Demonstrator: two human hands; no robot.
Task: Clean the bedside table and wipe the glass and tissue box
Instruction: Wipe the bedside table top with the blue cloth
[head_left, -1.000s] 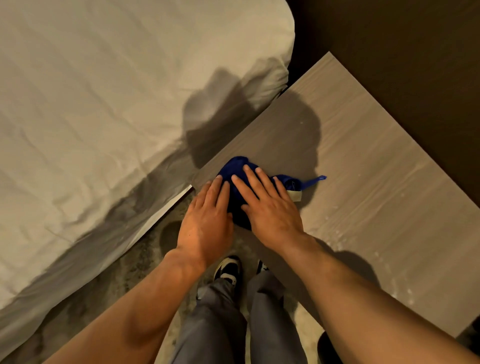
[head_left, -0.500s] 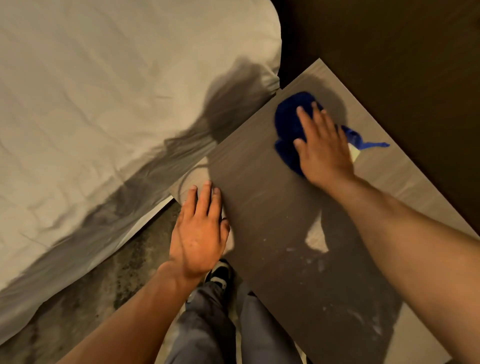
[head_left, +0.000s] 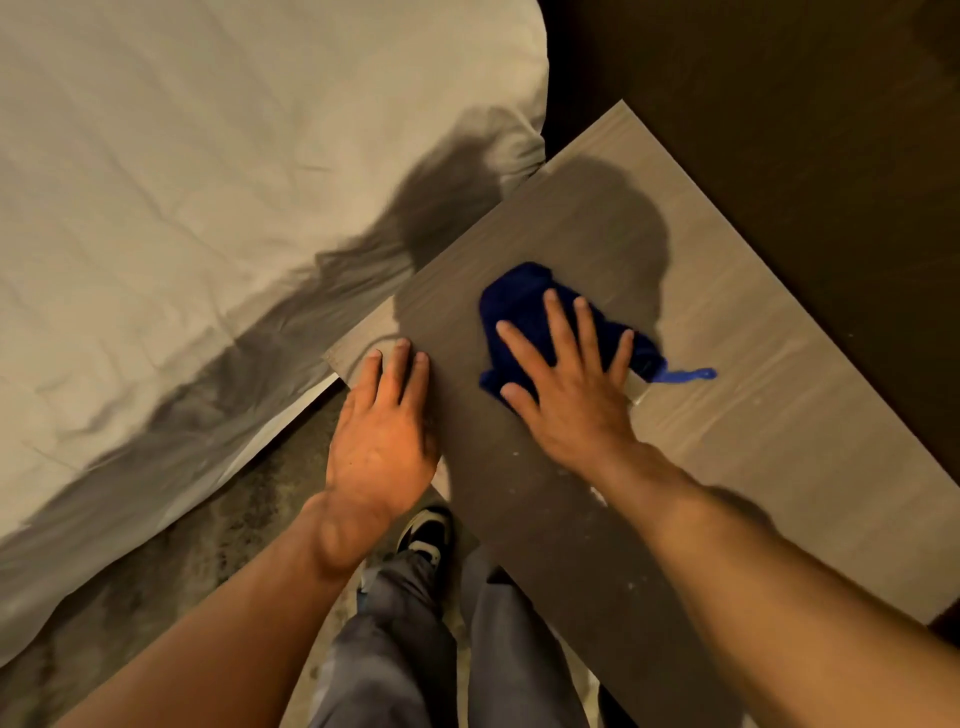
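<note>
Cloth (head_left: 524, 306), a bunched dark blue rag with a small white label and a blue hanging loop trailing from its right side, now lies near the middle of the desk (head_left: 779, 415), back from the far corner by the bed where it sat half a second ago and farther out than the near edge where both hands pressed it a second ago. That back-and-forth travel suggests a wiping pass running the length of the top; pale specks and smears on the near part of the surface suggest the desk is not yet clean, and neither the glass nor the tissue box is in view, so those steps look undone. The right hand (head_left: 566, 395) lies flat on the cloth, fingers straight and spread, palm pressing down rather than curling round the fabric, so the grip is released and the rag moves by pressure alone. The right forearm reaches in from the lower right, crossing the near edge of the desk. The left hand (head_left: 382, 447) has kept its place at the desk's left edge, fingers straight and close together with the tips resting on the surface and the palm over the rim, also unclenched, apparently bracing. Beside that edge runs the bed (head_left: 208, 208) with its wrinkled pale sheet, and below the arms the person's grey trousers and a dark shoe show above the floor.
</note>
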